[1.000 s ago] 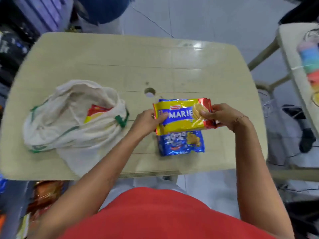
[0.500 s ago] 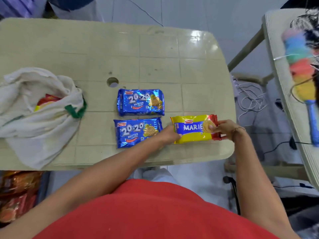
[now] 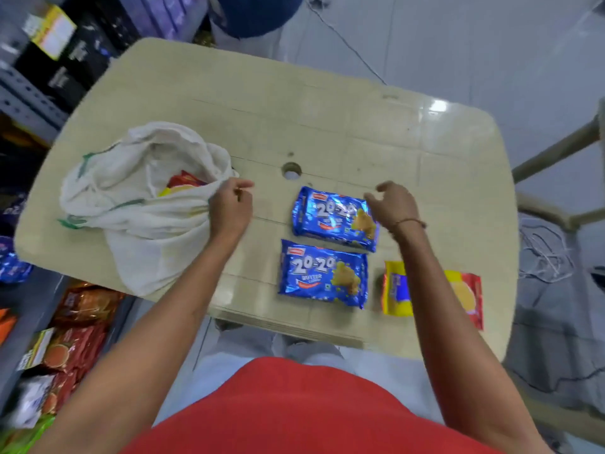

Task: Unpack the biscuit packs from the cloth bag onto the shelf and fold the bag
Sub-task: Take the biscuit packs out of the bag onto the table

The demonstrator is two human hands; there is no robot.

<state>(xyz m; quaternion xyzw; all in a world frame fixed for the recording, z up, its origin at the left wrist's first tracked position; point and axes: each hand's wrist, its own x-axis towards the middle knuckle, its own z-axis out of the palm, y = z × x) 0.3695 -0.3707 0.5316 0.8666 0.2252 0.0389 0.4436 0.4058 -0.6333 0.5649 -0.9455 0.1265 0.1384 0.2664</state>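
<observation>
Nearest me, on the beige plastic table, lie the yellow-and-red foil Marie biscuit pack, partly under my right forearm, and beside it a blue foil 20-20 butter biscuit pack; a second blue 20-20 pack sits just beyond. My right hand hovers over that pack's right end, fingers loosely curled, holding nothing. My left hand pinches the rim of the crumpled white cloth bag, where a red-and-yellow pack shows inside. I judge unpacking half done; next my free hand must reach into the mouth.
</observation>
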